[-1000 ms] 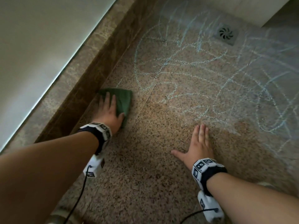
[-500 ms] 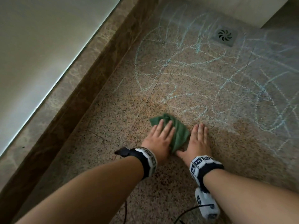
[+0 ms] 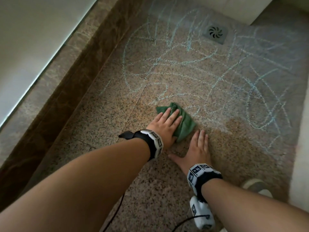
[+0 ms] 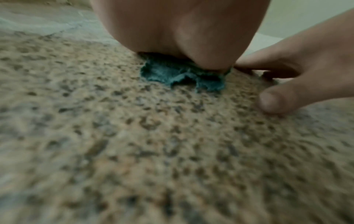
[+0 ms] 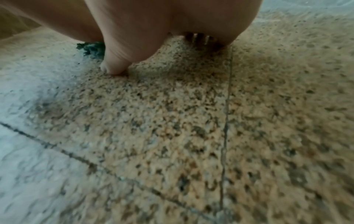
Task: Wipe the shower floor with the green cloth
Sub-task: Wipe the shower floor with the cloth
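The green cloth [image 3: 185,123] lies bunched on the speckled granite shower floor [image 3: 150,190], at the near edge of pale blue chalk scribbles [image 3: 192,69]. My left hand [image 3: 164,124] presses flat on the cloth with straight fingers. In the left wrist view the cloth [image 4: 172,75] pokes out from under the palm [image 4: 182,30]. My right hand [image 3: 197,148] lies flat on the bare floor just right of the cloth, fingers straight, thumb spread. A corner of the cloth [image 5: 91,47] shows beside the thumb [image 5: 114,66] in the right wrist view.
A square metal drain [image 3: 215,33] sits at the far side of the floor. A dark marble curb [image 3: 70,91] runs along the left, with a pale surface beyond. A wall base [image 3: 299,148] bounds the right. A shoe [image 3: 257,187] rests near my right forearm.
My left hand slid the cloth from the left curb to the middle of the floor, beside the right hand, then a little farther forward. The right hand stayed planted.
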Motion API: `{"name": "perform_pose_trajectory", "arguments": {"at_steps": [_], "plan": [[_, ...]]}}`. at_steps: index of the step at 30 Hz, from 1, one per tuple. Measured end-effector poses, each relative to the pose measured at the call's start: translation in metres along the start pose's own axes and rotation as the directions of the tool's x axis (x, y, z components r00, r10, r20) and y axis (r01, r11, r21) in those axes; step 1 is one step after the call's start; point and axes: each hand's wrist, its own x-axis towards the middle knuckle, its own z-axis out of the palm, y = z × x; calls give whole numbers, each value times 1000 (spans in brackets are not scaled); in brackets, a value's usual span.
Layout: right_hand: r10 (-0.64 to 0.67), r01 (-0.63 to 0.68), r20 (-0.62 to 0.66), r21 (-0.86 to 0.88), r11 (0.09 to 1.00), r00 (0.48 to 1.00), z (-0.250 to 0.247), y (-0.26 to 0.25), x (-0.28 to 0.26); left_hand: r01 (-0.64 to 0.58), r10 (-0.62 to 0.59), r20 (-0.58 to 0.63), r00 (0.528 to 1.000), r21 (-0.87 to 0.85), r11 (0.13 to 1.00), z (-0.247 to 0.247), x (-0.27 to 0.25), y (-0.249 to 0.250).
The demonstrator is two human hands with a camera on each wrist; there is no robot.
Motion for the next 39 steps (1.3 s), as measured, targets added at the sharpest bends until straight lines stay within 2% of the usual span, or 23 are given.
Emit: {"name": "perform_pose_trajectory", "arguments": {"at_steps": [3,7,9,11,14,17,20,23,25,28,32,39], "plan": [[0,0,17,-2,1000,1000,-2,0,1,2,-2,-17,1000,4,1000,-3,3,-14],[2,0,51,-38,999,999,-6,-1,5,180,-194,-76,978,-155,971,-3,-10,-56],[-2,5,72,-46,999,997,-7,-2,6,306,-328,-73,942,-214,927,3,-25,-90],[-4,10,87,-68,998,996,-8,-3,7,447,-472,-24,881,-282,849,11,-44,-124],[-14,23,85,-105,994,996,-9,-4,9,554,-572,41,820,-310,773,16,-59,-147],[-57,66,73,-128,990,996,-9,-8,11,540,-561,44,827,-337,771,16,-57,-123],[-120,129,73,-128,983,990,-10,-13,15,437,-451,19,893,-284,853,22,-55,-74],[-273,287,103,-153,946,956,-11,-27,20,285,-295,5,955,-279,917,27,-53,-29],[-366,385,139,-152,910,920,-9,-44,25,251,-274,-38,961,-295,922,29,-50,-19],[-364,373,95,-107,922,927,-5,-72,28,293,-336,-97,937,-304,906,33,-54,-36],[-364,377,110,-142,915,925,1,-88,30,517,-583,-46,811,-409,752,32,-65,-87],[-350,371,136,-195,908,927,1,-98,29,531,-607,-9,795,-476,702,21,-73,-142]]}}
